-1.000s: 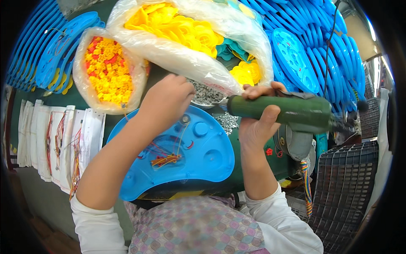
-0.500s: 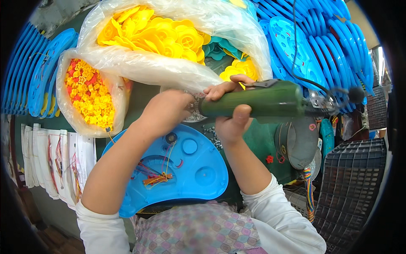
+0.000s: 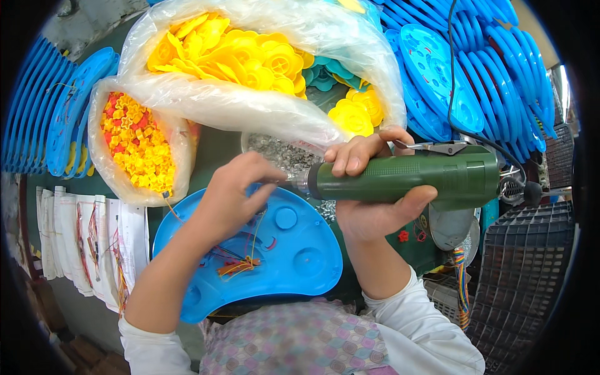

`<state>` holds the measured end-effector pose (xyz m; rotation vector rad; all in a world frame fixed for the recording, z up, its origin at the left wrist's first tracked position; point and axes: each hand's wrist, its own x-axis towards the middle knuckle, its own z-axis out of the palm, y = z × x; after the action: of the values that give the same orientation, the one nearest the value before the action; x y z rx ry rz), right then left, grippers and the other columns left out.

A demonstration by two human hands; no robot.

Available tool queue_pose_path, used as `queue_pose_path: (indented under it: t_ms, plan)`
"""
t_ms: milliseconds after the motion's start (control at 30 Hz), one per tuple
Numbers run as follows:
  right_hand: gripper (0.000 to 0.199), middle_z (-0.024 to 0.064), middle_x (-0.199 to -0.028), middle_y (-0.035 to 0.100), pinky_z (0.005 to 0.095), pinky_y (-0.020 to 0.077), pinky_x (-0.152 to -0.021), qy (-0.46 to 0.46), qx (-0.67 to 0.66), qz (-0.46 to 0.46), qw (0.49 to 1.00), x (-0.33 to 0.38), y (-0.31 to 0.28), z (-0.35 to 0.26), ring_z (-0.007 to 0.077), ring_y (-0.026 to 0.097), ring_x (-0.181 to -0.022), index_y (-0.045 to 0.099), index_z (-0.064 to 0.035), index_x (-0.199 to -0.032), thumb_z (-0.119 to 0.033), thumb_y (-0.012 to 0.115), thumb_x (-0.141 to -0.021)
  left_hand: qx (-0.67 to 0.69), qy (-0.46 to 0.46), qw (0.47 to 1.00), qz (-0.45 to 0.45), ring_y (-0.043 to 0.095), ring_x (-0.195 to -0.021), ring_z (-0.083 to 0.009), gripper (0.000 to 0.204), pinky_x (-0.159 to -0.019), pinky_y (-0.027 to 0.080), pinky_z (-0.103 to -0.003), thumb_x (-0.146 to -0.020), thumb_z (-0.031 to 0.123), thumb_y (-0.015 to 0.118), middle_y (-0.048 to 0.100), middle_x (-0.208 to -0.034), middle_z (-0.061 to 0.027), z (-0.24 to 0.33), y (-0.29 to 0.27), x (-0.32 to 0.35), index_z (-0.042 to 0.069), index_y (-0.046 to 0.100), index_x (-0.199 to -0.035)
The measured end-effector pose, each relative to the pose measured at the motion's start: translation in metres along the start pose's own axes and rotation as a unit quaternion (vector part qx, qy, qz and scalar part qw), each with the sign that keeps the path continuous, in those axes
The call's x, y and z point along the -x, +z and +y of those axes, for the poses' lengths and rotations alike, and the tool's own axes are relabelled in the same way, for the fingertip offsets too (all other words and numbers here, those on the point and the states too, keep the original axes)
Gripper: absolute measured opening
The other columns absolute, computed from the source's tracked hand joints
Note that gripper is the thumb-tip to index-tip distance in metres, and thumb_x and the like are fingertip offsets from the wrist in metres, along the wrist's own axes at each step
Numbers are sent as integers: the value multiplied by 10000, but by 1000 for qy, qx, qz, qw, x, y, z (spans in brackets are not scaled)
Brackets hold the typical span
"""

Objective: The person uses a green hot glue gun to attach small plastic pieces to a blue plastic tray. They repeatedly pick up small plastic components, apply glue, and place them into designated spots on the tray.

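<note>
A green electric screwdriver point(image 3: 406, 180) lies level in my right hand point(image 3: 370, 217), fingers over its top and thumb along the near side. Its metal tip points left, toward my left hand point(image 3: 236, 195). There my thumb and fingers are drawn together at the bit; anything between them is too small to make out. Below my hands rests a blue plastic shell point(image 3: 300, 275), hollow side up, with thin coloured wires point(image 3: 240, 265) inside. Just beyond the tip, a clear container of small metal screws point(image 3: 275, 150) is partly hidden by a plastic bag.
Bags of yellow flower-shaped parts point(image 3: 231, 53) and small yellow and red pieces point(image 3: 134, 144) stand at the back. Blue shells are stacked left point(image 3: 34, 106) and right point(image 3: 500, 81). Wire bundles on white sheets point(image 3: 90, 237) lie left; a black crate point(image 3: 525, 269) stands right.
The screwdriver has moved right and nearer with my right hand, uncovering the screw container. My left hand has come down and nearer, its fingers now at the bit.
</note>
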<state>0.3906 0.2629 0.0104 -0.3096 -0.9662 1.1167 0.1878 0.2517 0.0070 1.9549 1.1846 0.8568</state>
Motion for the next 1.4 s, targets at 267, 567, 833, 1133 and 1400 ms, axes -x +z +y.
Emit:
queue_pose_path:
  t_ms: [267,567,833,1133,1400]
  plan:
    - [911,81,-853,612,443,547,-841,46,-57,-35,997,17,16,2,209,640,-805,450,-95,-1323,-862,548,-842,-120,46,990,56,611,-859,-277,170,-749,517,-391,-793,105,800,605,-891,-86,-6,-4,46,72,759,-954]
    - [934,50,-851,604,406,547,-802,38,4,-95,995,20,22,5,185,614,-775,478,-128,-1386,-898,466,-856,-142,98,983,63,606,-842,-273,244,-733,515,-383,-736,69,821,601,-879,-76,-7,-5,52,82,734,-963]
    - [942,57,-848,610,398,558,-781,57,15,-93,994,22,25,4,186,621,-762,428,-110,-1373,-890,495,-850,-173,110,973,102,603,-840,-265,235,-718,511,-384,-716,68,828,595,-878,-67,-7,6,51,74,709,-918]
    - [935,72,-834,613,405,574,-772,62,56,-95,992,21,25,-3,197,631,-768,418,-83,-1322,-873,546,-836,-181,104,974,92,602,-835,-282,246,-733,507,-397,-718,68,819,602,-875,-83,-2,12,47,51,685,-923]
    - [925,86,-845,615,412,582,-780,80,106,-85,987,22,29,-5,204,641,-774,419,-67,-1314,-837,601,-835,-144,22,980,137,614,-796,-286,212,-722,510,-400,-744,71,816,633,-842,-84,7,15,56,61,691,-915]
